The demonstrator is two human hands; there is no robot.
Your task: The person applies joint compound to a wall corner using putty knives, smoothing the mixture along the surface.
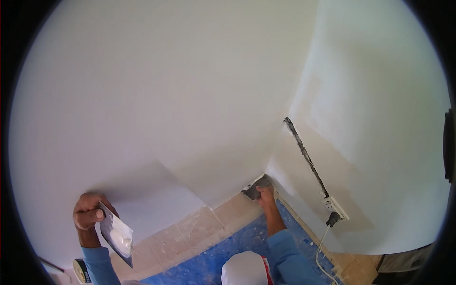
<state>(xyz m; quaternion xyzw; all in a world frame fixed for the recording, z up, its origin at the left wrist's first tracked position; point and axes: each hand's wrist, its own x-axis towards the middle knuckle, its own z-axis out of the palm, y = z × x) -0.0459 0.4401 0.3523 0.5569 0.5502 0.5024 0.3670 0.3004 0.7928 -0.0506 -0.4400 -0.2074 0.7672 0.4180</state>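
Note:
My left hand (pixel 89 212) grips a wide putty knife (pixel 107 227), its thumb on the near side. A lump of white filler (pixel 120 240) lies on that blade, which is held tilted in front of the wall. Farther right, my right hand (pixel 266 194) is closed on a second putty knife (pixel 251 191). Its grey blade is down low by the wall corner, against or very near the wall; exact contact cannot be told. The handles are mostly hidden by my fingers. The pale wall (pixel 180 109) rises behind both tools.
On the right wall a dark open groove (pixel 306 154) runs down to a white socket (pixel 338 208). A black plug (pixel 333 219) sits there with a pale cable (pixel 318 256). Blue sheeting (pixel 204 263) and tiles (pixel 190 227) cover the floor. A round tub (pixel 81 271) stands lower left.

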